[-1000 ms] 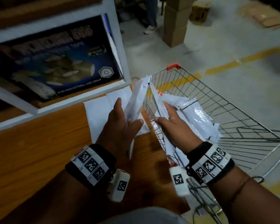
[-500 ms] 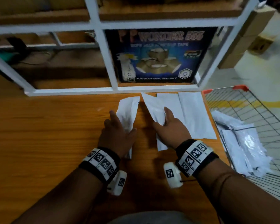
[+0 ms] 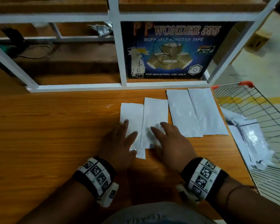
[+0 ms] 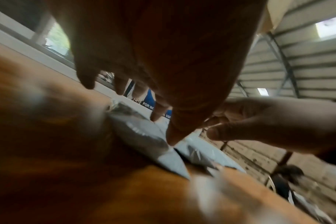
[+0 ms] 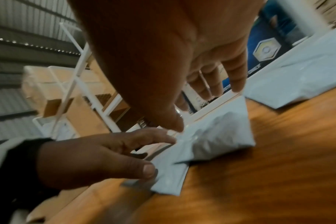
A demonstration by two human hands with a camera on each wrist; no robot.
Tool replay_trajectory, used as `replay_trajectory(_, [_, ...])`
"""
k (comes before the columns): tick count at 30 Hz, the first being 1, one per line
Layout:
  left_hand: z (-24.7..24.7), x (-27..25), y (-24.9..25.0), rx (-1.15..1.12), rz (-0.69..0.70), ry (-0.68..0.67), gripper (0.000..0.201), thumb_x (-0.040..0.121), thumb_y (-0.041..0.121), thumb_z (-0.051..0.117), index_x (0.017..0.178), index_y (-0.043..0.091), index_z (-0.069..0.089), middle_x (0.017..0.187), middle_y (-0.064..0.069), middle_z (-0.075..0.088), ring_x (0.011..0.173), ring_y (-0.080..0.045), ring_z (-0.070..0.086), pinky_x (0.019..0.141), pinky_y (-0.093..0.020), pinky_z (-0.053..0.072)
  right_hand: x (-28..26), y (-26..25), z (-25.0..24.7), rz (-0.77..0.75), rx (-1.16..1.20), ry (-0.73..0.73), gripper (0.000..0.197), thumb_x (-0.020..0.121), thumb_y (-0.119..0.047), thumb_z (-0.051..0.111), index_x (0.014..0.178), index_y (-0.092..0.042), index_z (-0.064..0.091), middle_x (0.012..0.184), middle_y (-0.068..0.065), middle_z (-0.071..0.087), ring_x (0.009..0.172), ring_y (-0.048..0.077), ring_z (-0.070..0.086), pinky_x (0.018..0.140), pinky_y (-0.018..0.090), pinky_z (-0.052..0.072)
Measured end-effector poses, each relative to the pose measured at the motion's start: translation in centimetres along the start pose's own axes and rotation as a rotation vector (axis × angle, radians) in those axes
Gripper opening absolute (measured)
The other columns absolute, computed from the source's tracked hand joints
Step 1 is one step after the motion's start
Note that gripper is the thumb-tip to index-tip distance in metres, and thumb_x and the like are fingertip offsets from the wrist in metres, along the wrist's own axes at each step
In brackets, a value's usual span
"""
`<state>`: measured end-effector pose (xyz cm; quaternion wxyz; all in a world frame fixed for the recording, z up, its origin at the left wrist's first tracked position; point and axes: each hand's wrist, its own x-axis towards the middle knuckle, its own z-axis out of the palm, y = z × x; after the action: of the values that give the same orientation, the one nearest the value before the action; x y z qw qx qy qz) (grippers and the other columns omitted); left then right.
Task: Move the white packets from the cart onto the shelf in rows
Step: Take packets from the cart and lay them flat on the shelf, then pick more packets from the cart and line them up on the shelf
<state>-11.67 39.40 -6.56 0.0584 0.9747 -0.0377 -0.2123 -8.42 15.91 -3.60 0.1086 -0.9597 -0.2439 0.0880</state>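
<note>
Four white packets lie side by side on the wooden shelf [image 3: 55, 126]. My left hand [image 3: 124, 131] rests flat on the leftmost packet [image 3: 132, 115], fingers straight. Beside it, my right hand [image 3: 160, 129] lies flat on the second packet [image 3: 155, 113]. Two more packets [image 3: 181, 113] [image 3: 205, 110] sit to the right, a little further back. In the left wrist view my left hand [image 4: 163, 75] spreads over its packet [image 4: 140, 133]. The right wrist view shows my right hand [image 5: 182, 68] over its puffy packet [image 5: 220, 133]. Loose white packets [image 3: 250, 139] remain in the wire cart [image 3: 257, 102].
A blue adhesive-tape box [image 3: 168, 50] stands behind the white shelf frame [image 3: 121, 62], just beyond the packets. The cart with orange corners stands against the shelf's right end. The wooden surface stretches far to the left of the packets.
A second ago both hands held a packet each over the cart. They carried them left and laid them on the shelf; now both packets lie flat under straight fingers.
</note>
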Motion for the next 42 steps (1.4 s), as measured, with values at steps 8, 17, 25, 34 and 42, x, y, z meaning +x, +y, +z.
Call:
replay_trajectory(8, [0.1,2.4,-0.9,0.024,0.043,-0.051,0.086,0.105,0.071,0.040,0.173,0.044,-0.004,0.180,0.000,-0.027,0.168,-0.029,-0.020,0.136,-0.053,0.001,3.3,1.5,3.1,-0.051,-0.076,-0.129,0.055,0.102,-0.031,0.053,0.157,-0.032,0.045,0.174,0.010,0.024,0.162,0.032,0.022,0.133,0.056,0.013])
replay_trajectory(17, [-2.1,6.5,-0.9,0.002,0.039,-0.076,0.082,0.108,0.069,0.042,0.173,0.046,-0.003,0.180,0.003,-0.029,0.167,-0.025,-0.021,0.136,-0.048,-0.004,5.9,3.3,1.9,-0.017,0.019,-0.101,0.056,0.096,-0.032,0.062,0.151,-0.026,0.056,0.168,0.012,0.037,0.156,0.035,0.033,0.129,0.047,0.031])
replay_trajectory(25, [-1.3,6.5,-0.2,-0.062,0.036,-0.017,0.090,0.104,0.073,0.046,0.173,0.045,-0.004,0.179,-0.001,-0.031,0.167,-0.029,-0.023,0.136,-0.052,-0.006,5.5,3.3,1.8,-0.025,0.092,-0.087,0.057,0.098,-0.043,0.064,0.150,-0.024,0.053,0.166,0.014,0.033,0.156,0.035,0.030,0.128,0.046,0.033])
replay_trajectory(34, [-6.8,5.3,11.4,-0.260,0.320,0.279,0.046,0.101,0.045,0.068,0.138,0.018,0.070,0.151,-0.008,0.060,0.137,-0.030,0.058,0.112,-0.045,0.052,1.6,9.8,-2.5,0.147,0.307,0.027,0.064,0.089,-0.064,0.053,0.137,-0.024,0.064,0.134,0.004,0.061,0.128,0.031,0.057,0.107,0.047,0.049])
replay_trajectory(42, [-7.8,9.2,25.0,-0.276,0.490,0.179,0.053,0.094,0.052,0.064,0.134,0.018,0.070,0.140,-0.006,0.063,0.124,-0.028,0.065,0.102,-0.049,0.058,-7.3,23.9,-4.3,0.513,0.438,0.124,0.042,0.098,-0.053,0.066,0.132,-0.028,0.067,0.136,0.001,0.063,0.127,0.023,0.059,0.104,0.039,0.047])
